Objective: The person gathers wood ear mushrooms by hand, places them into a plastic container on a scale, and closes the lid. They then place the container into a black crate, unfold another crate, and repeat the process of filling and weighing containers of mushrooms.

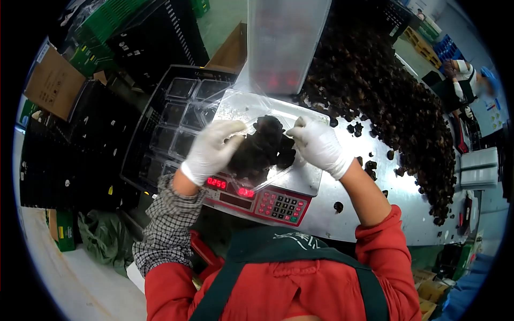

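Note:
Dark, wrinkled mushroom-like pieces (259,147) lie heaped in a clear plastic tray on the weighing scale (316,179). The scale's red display reads about 0.255. My left hand (213,150), in a white glove, is at the tray's left side with its thumb and fingers apart, beside the heap. At the heap's right, my right hand (319,144), also gloved, has its fingers pinched together near the tray's edge. What is between those fingertips is too small to make out.
A large pile of dark pieces (375,80) spreads over the metal table (342,219) at right. Stacked clear trays (286,43) stand behind the scale. A black crate (128,155) holds clear boxes at left. Another person (463,80) is at the far right.

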`<state>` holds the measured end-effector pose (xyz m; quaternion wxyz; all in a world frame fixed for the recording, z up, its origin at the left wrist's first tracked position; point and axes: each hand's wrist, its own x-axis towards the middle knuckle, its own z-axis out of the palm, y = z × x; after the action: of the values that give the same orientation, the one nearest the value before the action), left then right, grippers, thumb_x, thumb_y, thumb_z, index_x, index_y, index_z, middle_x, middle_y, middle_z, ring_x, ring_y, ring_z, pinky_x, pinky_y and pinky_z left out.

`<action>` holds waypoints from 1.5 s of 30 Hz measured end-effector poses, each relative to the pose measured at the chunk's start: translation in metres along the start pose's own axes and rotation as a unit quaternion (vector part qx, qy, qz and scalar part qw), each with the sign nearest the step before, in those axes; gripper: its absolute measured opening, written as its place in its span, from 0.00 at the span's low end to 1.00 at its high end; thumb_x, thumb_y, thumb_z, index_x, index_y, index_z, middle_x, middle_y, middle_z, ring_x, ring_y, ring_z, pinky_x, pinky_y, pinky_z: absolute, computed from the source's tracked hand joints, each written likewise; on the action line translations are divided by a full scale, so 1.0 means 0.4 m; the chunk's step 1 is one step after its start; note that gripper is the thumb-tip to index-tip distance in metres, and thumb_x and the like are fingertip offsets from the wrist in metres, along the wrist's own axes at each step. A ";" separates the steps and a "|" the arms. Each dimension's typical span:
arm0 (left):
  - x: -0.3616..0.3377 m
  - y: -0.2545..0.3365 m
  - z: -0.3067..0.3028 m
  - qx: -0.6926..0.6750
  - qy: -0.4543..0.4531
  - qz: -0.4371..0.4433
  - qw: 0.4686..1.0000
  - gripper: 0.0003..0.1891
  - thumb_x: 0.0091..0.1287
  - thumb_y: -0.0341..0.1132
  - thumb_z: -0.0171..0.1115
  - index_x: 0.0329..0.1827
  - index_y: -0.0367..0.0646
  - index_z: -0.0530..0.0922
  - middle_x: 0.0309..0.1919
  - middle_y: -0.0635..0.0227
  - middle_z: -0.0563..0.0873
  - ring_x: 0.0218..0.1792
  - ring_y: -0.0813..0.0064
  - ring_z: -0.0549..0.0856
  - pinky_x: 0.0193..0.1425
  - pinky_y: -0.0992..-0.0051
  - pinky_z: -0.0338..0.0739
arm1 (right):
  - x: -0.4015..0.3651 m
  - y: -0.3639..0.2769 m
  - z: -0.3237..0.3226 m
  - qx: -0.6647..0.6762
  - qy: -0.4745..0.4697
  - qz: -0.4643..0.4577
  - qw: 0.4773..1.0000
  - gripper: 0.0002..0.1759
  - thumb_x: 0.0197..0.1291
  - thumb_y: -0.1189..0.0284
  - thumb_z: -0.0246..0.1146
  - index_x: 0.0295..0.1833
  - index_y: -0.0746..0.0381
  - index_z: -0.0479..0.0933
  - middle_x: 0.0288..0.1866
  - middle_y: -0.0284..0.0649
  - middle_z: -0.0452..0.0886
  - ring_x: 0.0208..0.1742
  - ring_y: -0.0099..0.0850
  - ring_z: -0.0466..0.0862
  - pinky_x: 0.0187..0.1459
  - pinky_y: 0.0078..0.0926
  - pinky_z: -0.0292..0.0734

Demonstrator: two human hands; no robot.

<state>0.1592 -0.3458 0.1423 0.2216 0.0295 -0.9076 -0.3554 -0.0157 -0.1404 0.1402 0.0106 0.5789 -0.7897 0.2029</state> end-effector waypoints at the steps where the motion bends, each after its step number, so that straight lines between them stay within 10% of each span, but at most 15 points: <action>1: -0.005 0.004 -0.028 -0.020 0.039 -0.033 0.999 0.12 0.65 0.27 0.61 0.51 0.36 0.82 0.47 0.60 0.86 0.48 0.68 0.84 0.56 0.73 0.76 | 0.005 0.005 -0.023 0.025 0.012 0.012 1.000 0.09 0.54 0.79 0.61 0.40 0.61 0.82 0.35 0.43 0.78 0.37 0.42 0.81 0.40 0.35 0.78; 7: -0.140 -0.021 -0.128 -0.143 0.199 -0.204 0.948 0.11 0.71 0.26 0.55 0.52 0.30 0.79 0.41 0.63 0.86 0.42 0.79 0.84 0.51 0.81 0.77 | 0.082 0.134 -0.036 0.202 0.019 0.147 0.968 0.11 0.62 0.76 0.58 0.47 0.66 0.81 0.41 0.40 0.83 0.38 0.29 0.82 0.42 0.24 0.77; 17: -0.294 0.081 0.079 -0.375 0.025 -0.341 0.862 0.25 0.75 0.41 0.52 0.65 0.28 0.65 0.38 0.54 0.86 0.37 0.71 0.87 0.44 0.75 0.81 | 0.274 0.112 0.099 0.548 -0.152 0.319 0.758 0.39 0.73 0.46 0.41 0.70 0.72 0.59 0.52 0.52 0.78 0.49 0.38 0.83 0.49 0.29 0.79; 21: -0.274 0.109 0.109 -0.401 0.050 -0.349 0.846 0.33 0.75 0.53 0.47 0.68 0.28 0.60 0.39 0.51 0.86 0.38 0.67 0.87 0.45 0.74 0.81 | 0.281 0.091 0.112 0.707 -0.021 0.286 0.647 0.38 0.75 0.47 0.36 0.69 0.71 0.60 0.53 0.54 0.79 0.50 0.41 0.82 0.56 0.34 0.74; 26: -0.275 0.092 0.101 -0.447 0.075 -0.326 0.829 0.41 0.72 0.65 0.38 0.65 0.30 0.63 0.38 0.50 0.86 0.37 0.65 0.87 0.45 0.72 0.81 | 0.164 0.108 -0.026 0.638 -0.091 0.096 0.758 0.40 0.70 0.40 0.42 0.60 0.67 0.74 0.42 0.43 0.85 0.54 0.35 0.80 0.63 0.35 0.68; 28: -0.277 0.084 0.103 -0.461 0.079 -0.321 0.823 0.41 0.71 0.66 0.40 0.64 0.31 0.63 0.37 0.50 0.86 0.37 0.64 0.87 0.44 0.72 0.82 | 0.100 0.116 -0.050 0.413 -0.088 0.033 0.906 0.40 0.65 0.42 0.54 0.64 0.68 0.71 0.51 0.48 0.82 0.57 0.36 0.78 0.63 0.38 0.70; 30: -0.268 0.087 0.103 -0.444 0.075 -0.325 0.832 0.40 0.71 0.66 0.42 0.62 0.31 0.64 0.37 0.50 0.86 0.37 0.64 0.88 0.44 0.71 0.82 | 0.025 0.094 -0.057 0.368 -0.114 0.093 0.918 0.43 0.59 0.46 0.63 0.67 0.69 0.68 0.62 0.51 0.75 0.60 0.37 0.77 0.62 0.38 0.71; 37: -0.240 0.106 0.110 -0.446 0.100 -0.379 0.805 0.21 0.70 0.36 0.59 0.57 0.30 0.65 0.36 0.52 0.86 0.35 0.68 0.88 0.42 0.74 0.83 | -0.069 0.077 -0.019 0.460 -0.139 0.260 0.838 0.29 0.63 0.58 0.64 0.61 0.70 0.72 0.37 0.35 0.82 0.33 0.18 0.80 0.36 0.14 0.75; 45: -0.246 0.080 0.126 -0.515 0.094 -0.413 0.745 0.15 0.66 0.27 0.59 0.51 0.33 0.65 0.36 0.53 0.84 0.36 0.64 0.88 0.41 0.70 0.85 | -0.127 0.110 0.043 0.591 -0.187 0.299 0.726 0.15 0.64 0.74 0.59 0.53 0.69 0.70 0.35 0.40 0.80 0.31 0.24 0.83 0.34 0.20 0.82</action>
<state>0.2299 -0.2693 0.0933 0.1186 0.3156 -0.4606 -0.8211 -0.0358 -0.0890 0.0979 -0.5429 0.2284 -0.6279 0.5088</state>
